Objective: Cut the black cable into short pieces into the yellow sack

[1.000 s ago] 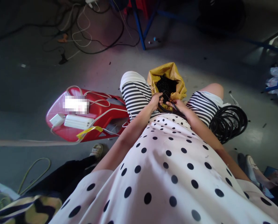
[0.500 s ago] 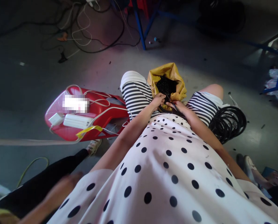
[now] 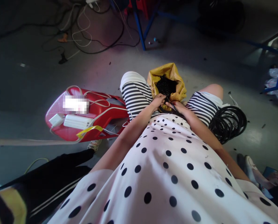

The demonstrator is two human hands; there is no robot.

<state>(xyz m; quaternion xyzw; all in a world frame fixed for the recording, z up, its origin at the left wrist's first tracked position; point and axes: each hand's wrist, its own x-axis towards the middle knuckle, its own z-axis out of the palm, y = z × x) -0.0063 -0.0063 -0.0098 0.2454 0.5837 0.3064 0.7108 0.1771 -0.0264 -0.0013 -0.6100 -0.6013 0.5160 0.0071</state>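
Observation:
Between my knees stands an open yellow bag [image 3: 178, 79] with a tangle of thin black pieces [image 3: 165, 85] inside. My left hand [image 3: 158, 101] is closed in a pinch at the bag's near rim; what sits between its fingertips is too small to make out. Close beside it, my right hand [image 3: 178, 106] is closed round a black cable [image 3: 173, 106], whose end points towards the left fingers. The cable's other part disappears under my right hand and lap. A coil of black cable [image 3: 229, 123] hangs or lies by my right knee; its support is hidden.
On my left, a red plastic stool [image 3: 99, 96] bears a white power bank [image 3: 77, 121], a white plug [image 3: 57, 119] and pale cables. A person in dark trousers [image 3: 50, 174] is close behind it. Blue metal legs [image 3: 139, 28] and loose cords [image 3: 99, 49] lie ahead.
The person at my lower left has shifted, and their blurred forearm has gone from view. My hands, the bag and the cable look almost unmoved.

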